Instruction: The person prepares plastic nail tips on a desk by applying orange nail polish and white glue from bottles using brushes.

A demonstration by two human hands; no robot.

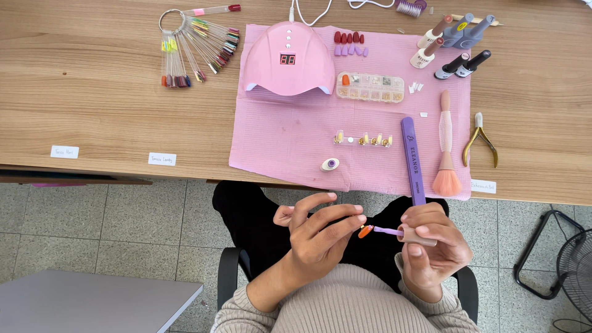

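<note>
We are holding a small orange nail tip (365,232) over our lap, just below the edge of the wooden table (92,80), and it is sitting at the end of our left hand (320,237), pinched between the thumb and the curled fingertips. Our right hand (431,246) is closing around the beige cap of a polish brush (394,232), whose lilac stem is pointing left so that its tip is touching the nail tip. Both hands are hovering above our black trousers and the chair.

Up on the table, a pink mat (290,135) is lying in front of us. Nearest our hands, a purple nail file (412,161) is hanging slightly over the mat's near edge, and just beside it a peach dusting brush (445,148) is lying with its bristles toward us. A small round white holder (330,164) with a purple centre is sitting near the mat's front, and behind it a row of nail tips on a stand (364,140). Farther back we are seeing a clear compartment box (370,87), a pink curing lamp (288,60), loose red and lilac tips (349,43) and several polish bottles (453,46). Off the mat, gold-handled nippers (480,139) are lying to the right and a ring of colour swatches (194,46) is fanning out to the left
</note>
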